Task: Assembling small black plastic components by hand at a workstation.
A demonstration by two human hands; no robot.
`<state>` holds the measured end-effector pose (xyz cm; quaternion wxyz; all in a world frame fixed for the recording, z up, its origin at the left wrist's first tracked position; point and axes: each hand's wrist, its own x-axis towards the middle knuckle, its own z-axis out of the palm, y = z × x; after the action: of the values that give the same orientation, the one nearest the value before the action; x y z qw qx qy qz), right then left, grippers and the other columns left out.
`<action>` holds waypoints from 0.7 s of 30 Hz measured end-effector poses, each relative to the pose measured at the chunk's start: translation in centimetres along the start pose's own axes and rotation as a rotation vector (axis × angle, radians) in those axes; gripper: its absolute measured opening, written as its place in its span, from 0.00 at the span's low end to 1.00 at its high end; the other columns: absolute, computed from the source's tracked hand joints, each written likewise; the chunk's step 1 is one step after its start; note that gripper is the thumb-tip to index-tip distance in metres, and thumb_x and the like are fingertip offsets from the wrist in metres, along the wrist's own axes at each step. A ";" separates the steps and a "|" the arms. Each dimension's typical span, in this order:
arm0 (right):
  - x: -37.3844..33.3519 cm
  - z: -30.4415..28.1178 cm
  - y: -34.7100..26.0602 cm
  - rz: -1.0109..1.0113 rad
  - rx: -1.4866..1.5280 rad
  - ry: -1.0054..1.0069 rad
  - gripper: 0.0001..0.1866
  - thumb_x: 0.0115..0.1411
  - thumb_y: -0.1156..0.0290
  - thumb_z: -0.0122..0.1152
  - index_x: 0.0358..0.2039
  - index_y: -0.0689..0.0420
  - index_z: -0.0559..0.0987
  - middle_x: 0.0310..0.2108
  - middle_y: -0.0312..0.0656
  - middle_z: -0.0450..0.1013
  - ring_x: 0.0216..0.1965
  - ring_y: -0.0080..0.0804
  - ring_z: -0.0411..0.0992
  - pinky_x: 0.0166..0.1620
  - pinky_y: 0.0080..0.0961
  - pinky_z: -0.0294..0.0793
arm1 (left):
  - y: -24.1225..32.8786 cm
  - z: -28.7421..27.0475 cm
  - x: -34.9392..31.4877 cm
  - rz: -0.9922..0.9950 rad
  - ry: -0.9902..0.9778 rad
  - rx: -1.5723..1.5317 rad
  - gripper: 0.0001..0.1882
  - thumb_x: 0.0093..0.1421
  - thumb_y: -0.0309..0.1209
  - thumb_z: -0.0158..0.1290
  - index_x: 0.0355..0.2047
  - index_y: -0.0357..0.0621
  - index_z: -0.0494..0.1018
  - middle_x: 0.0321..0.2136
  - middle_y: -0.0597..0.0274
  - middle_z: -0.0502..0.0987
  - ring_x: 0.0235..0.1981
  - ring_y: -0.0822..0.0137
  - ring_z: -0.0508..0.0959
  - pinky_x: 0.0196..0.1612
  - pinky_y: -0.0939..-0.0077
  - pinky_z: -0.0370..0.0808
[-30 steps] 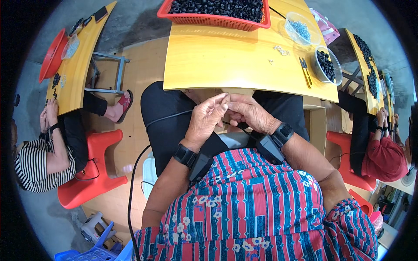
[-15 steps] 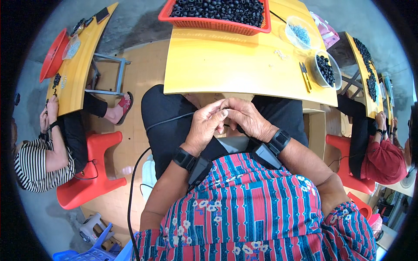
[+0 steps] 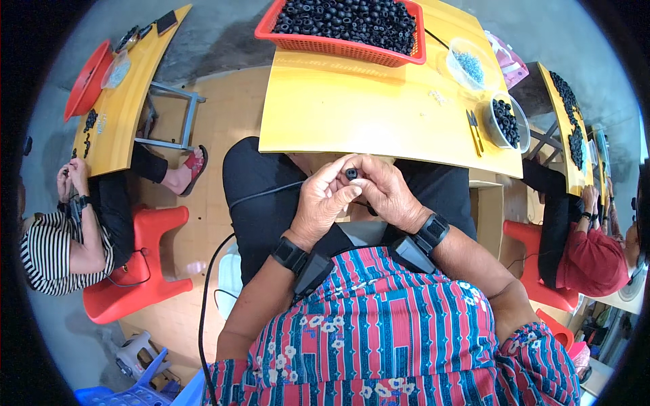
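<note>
Both hands meet over my lap, just below the near edge of the yellow table (image 3: 338, 115). Between their fingertips sits a small black ring-shaped part (image 3: 351, 174) with its hole facing up. My left hand (image 3: 319, 199) is closed, thumb and fingers pinching the part from the left. From the other side my right hand (image 3: 389, 189) is closed on it too, thumb below and fingers curled above. A red basket (image 3: 338, 46) at the table's far side is heaped with similar black parts (image 3: 352, 24).
On the table's right stand a clear tub of small bluish pieces (image 3: 468, 64) and a tub of black parts (image 3: 505, 120). Small scissors (image 3: 475, 132) lie beside it. A dark cable (image 3: 267, 194) crosses my thigh. People work at tables left and right.
The black part now shows between my fingertips, where it was hidden before. My fingers have shifted round it, and the view has tipped slightly.
</note>
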<state>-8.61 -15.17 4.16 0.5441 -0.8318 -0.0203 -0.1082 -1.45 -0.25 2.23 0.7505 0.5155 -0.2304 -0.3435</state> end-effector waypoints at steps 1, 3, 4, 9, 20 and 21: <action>0.0 -0.1 -0.6 0.081 0.081 -0.041 0.09 0.61 0.74 0.52 0.42 0.59 0.70 0.33 0.44 0.71 0.38 0.40 0.72 0.45 0.31 0.70 | 0.0 -0.1 0.0 0.010 0.010 0.047 0.26 0.58 0.30 0.59 0.55 0.33 0.67 0.33 0.69 0.71 0.32 0.80 0.70 0.36 0.86 0.71; -0.1 0.2 -0.5 0.049 0.068 -0.016 0.09 0.61 0.74 0.52 0.43 0.59 0.71 0.33 0.44 0.70 0.38 0.39 0.72 0.45 0.30 0.70 | -0.4 -0.3 0.0 0.062 0.027 0.111 0.26 0.57 0.30 0.60 0.55 0.34 0.68 0.32 0.69 0.70 0.33 0.79 0.70 0.37 0.85 0.71; -0.2 0.4 -0.3 0.034 0.063 -0.002 0.10 0.61 0.75 0.52 0.43 0.59 0.71 0.34 0.44 0.70 0.38 0.38 0.71 0.45 0.30 0.70 | -0.8 -0.4 0.2 0.103 0.034 0.130 0.26 0.57 0.30 0.60 0.54 0.34 0.69 0.32 0.69 0.70 0.32 0.79 0.70 0.36 0.85 0.71; -0.3 0.7 0.3 0.018 0.033 0.015 0.11 0.61 0.76 0.52 0.44 0.58 0.71 0.34 0.43 0.70 0.38 0.37 0.71 0.44 0.29 0.70 | -0.8 -0.8 0.2 0.171 0.027 0.297 0.23 0.58 0.33 0.59 0.52 0.35 0.70 0.33 0.66 0.71 0.32 0.77 0.71 0.36 0.83 0.72; -0.1 1.1 -0.2 0.069 0.148 0.032 0.10 0.64 0.76 0.49 0.46 0.60 0.70 0.30 0.39 0.71 0.30 0.24 0.72 0.34 0.22 0.74 | -0.5 -0.4 0.2 0.192 0.087 0.318 0.22 0.59 0.35 0.58 0.50 0.35 0.71 0.28 0.64 0.71 0.28 0.76 0.71 0.31 0.82 0.71; -0.1 1.0 0.0 0.072 0.121 0.023 0.10 0.64 0.77 0.49 0.46 0.60 0.70 0.30 0.39 0.71 0.30 0.23 0.72 0.34 0.22 0.74 | -0.7 -0.5 0.2 0.184 0.097 0.289 0.22 0.58 0.34 0.59 0.50 0.34 0.71 0.29 0.65 0.71 0.27 0.76 0.71 0.31 0.82 0.72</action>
<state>-8.52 -14.26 3.80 0.5970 -0.7963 0.0091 -0.0968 -1.18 -0.27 1.36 0.7071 0.6105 -0.2872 -0.2115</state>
